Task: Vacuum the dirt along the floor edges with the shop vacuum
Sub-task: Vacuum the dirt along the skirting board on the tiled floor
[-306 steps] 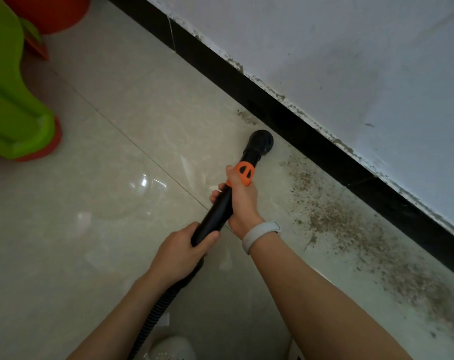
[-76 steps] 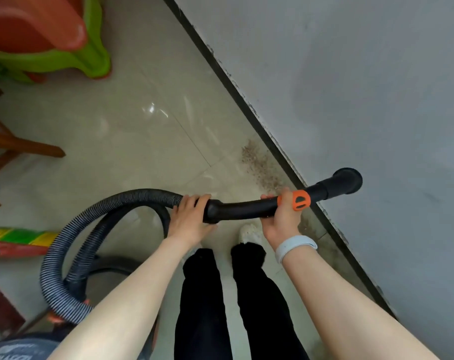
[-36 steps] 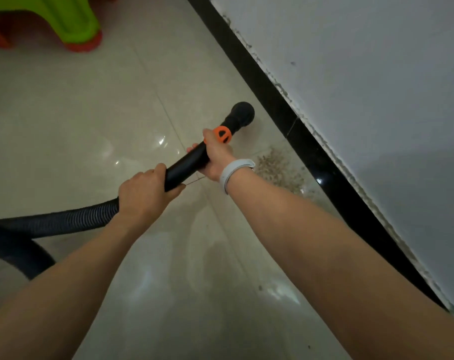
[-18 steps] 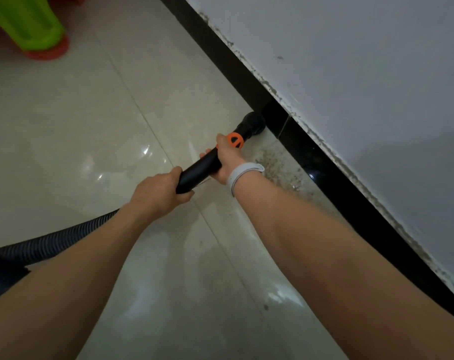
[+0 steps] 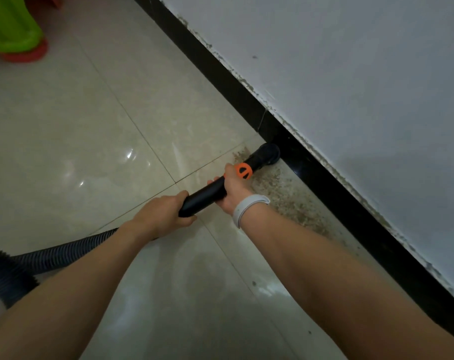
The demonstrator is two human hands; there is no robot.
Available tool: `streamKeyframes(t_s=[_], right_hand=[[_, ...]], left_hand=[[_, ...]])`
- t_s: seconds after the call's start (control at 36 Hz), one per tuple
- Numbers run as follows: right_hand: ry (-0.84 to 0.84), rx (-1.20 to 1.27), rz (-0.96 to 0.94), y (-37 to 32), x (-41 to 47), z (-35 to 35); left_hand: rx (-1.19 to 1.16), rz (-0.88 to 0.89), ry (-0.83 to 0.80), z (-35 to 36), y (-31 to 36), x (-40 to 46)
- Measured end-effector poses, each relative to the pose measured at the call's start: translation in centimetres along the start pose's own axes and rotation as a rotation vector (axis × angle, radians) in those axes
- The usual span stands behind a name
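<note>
I hold a black vacuum wand with both hands. My right hand, a white band on its wrist, grips the wand just behind its orange collar. My left hand grips it further back, where the ribbed black hose begins. The round nozzle is down on the floor against the black skirting. A strip of brown dirt lies on the pale tiles along the skirting, from the nozzle back towards me.
A grey-white wall rises above the skirting on the right. A green and red plastic stool stands at the far left. The hose runs off the left edge. Glossy tile floor spreads to the left of the wand.
Over the last second the nozzle has swung right from the open tile to the skirting and now sits at the far end of the dirt strip. Both hands keep their grip.
</note>
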State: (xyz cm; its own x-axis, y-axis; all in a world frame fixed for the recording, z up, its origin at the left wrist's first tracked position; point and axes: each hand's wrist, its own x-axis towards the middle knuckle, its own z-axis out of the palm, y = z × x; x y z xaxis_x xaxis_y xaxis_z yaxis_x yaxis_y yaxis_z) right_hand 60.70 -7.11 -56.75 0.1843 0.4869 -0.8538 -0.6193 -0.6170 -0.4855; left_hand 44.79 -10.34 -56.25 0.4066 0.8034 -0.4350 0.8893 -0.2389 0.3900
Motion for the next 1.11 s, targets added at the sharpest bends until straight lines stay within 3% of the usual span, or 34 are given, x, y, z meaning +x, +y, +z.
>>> streamKeyframes(t_s=[0.5, 0.78, 0.97, 1.11], right_hand=[[-0.024, 0.115, 0.012, 2.2, -2.2, -6.6], [-0.162, 0.040, 0.037, -1.4, -2.1, -2.4], [-0.214, -0.011, 0.050, -3.3, -1.6, -0.3], [-0.247, -0.084, 0.084, -0.6, -2.2, 1.1]], left_hand=[[0.124, 0.127, -0.026, 2.6, 2.6, -1.7], [0.217, -0.032, 0.237, 0.1, 2.8, -1.5], [0.134, -0.141, 0.272, -0.8, 3.3, -1.3], [0.101, -0.194, 0.230, -0.6, 1.3, -3.7]])
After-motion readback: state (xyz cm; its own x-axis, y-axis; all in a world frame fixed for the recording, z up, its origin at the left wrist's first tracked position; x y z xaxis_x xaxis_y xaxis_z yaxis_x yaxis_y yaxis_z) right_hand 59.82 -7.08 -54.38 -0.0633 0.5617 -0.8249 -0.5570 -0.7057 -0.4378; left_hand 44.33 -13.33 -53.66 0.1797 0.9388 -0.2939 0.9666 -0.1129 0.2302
